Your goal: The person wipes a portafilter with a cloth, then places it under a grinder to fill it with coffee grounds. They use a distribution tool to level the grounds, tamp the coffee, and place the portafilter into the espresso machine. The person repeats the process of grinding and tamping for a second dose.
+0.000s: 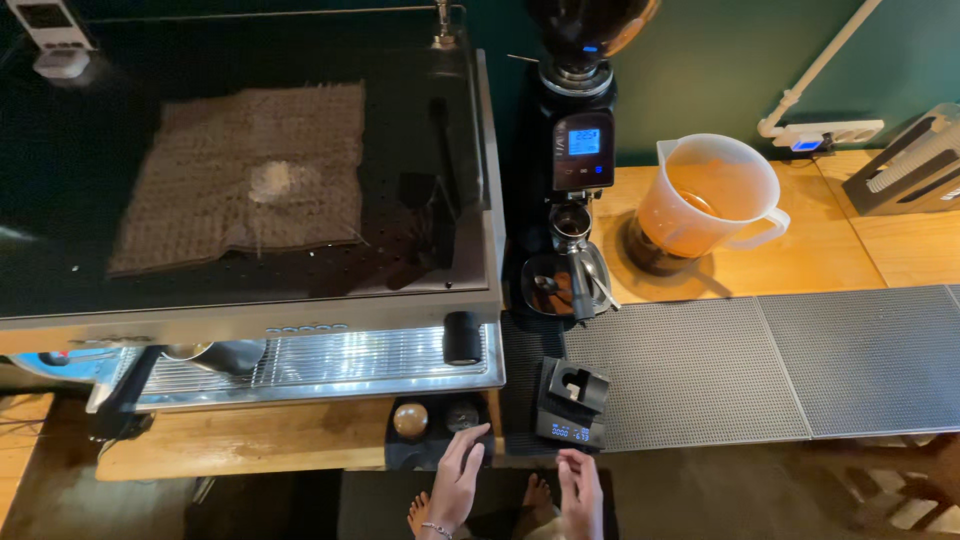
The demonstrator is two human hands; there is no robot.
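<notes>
My left hand point(457, 480) hovers at the counter's front edge with fingers spread, empty, just below a wooden-topped tamper point(410, 419) and a dark puck-like tool point(461, 414). My right hand point(581, 489) is beside it, fingers loosely curled, holding nothing, right below a small black scale point(570, 429) with a lit display and a black holder point(574, 384) standing on it. Neither hand touches anything.
A large espresso machine point(300, 320) with a brown cloth point(245, 175) on top fills the left. A coffee grinder point(580, 150) stands behind the scale. A plastic jug point(712, 195) with orange-brown liquid sits on the wooden counter. Grey rubber mats point(760, 360) cover the right.
</notes>
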